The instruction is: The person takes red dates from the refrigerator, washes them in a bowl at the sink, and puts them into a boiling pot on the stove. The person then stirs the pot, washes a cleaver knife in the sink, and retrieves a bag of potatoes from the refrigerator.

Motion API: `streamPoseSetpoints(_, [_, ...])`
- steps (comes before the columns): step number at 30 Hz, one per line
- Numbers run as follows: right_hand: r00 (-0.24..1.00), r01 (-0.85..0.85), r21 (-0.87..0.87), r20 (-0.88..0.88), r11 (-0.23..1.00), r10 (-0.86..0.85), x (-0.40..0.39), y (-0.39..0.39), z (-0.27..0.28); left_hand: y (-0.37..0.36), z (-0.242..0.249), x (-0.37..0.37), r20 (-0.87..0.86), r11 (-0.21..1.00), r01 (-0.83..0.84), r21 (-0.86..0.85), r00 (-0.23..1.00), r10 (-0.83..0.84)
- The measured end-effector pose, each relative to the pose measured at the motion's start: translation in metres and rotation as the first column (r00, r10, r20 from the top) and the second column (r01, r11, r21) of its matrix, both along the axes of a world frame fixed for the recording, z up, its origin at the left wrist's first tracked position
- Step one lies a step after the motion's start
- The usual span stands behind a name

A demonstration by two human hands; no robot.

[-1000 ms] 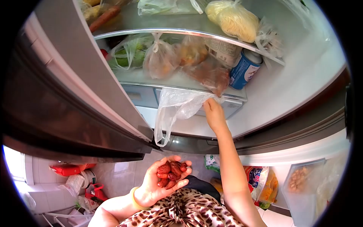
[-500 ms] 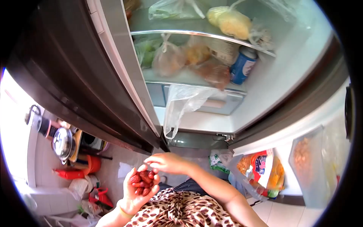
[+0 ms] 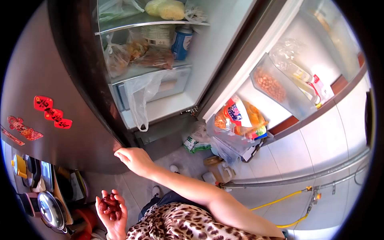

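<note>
My left hand [image 3: 112,216] is palm up at the lower left, its fingers curled around several dark red dates [image 3: 109,206]. Farther up, my right hand [image 3: 135,161] grips the lower edge of the dark left refrigerator door [image 3: 86,140], fingers bent against it. Inside the open refrigerator, an empty-looking clear plastic bag [image 3: 139,98] hangs over the lower shelf's front. A blue can [image 3: 181,43] and bagged food [image 3: 154,57] stand on the shelf above it.
The right refrigerator door holds a bin of peanuts [image 3: 270,83] and orange packets [image 3: 252,116]. Green and white packaging [image 3: 196,145] lies on the floor. At the lower left is a pot with a glass lid [image 3: 51,210]. A yellow hose [image 3: 276,201] runs along the wall at right.
The view has turned toward the right. My right hand has left the space beside the dates and taken hold of the left door, which now stands less open. The dates remain in my left hand.
</note>
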State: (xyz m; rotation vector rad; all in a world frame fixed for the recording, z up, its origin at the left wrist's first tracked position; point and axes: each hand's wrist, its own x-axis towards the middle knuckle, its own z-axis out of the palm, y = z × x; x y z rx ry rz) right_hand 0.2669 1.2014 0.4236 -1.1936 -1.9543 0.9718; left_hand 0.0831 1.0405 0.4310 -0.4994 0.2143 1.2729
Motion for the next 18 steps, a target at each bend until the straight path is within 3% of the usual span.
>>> streamPoseSetpoints(7, [0.992,0.107,0.086,-0.080,0.991,-0.100,-0.010,0.018,-0.007,-0.017,0.000,-0.021,0.006,0.996,-0.003,0.093,1.000,0.002])
streamPoseSetpoints(13, [0.993,0.109,0.023,-0.056,0.994,-0.107,-0.007,0.038,-0.006,-0.033,0.003,-0.007,0.008,0.991,-0.040,0.125,0.999,0.039])
streamPoseSetpoints(16, [0.987,0.103,0.086,-0.133,0.991,-0.091,0.024,0.007,0.003,-0.044,0.008,0.005,-0.004,0.991,-0.057,0.117,0.998,0.058])
streamPoseSetpoints(18, [0.986,0.164,0.117,-0.057,0.979,-0.159,0.087,-0.025,0.011,-0.050,0.007,0.012,-0.022,0.991,-0.057,0.118,0.998,0.060])
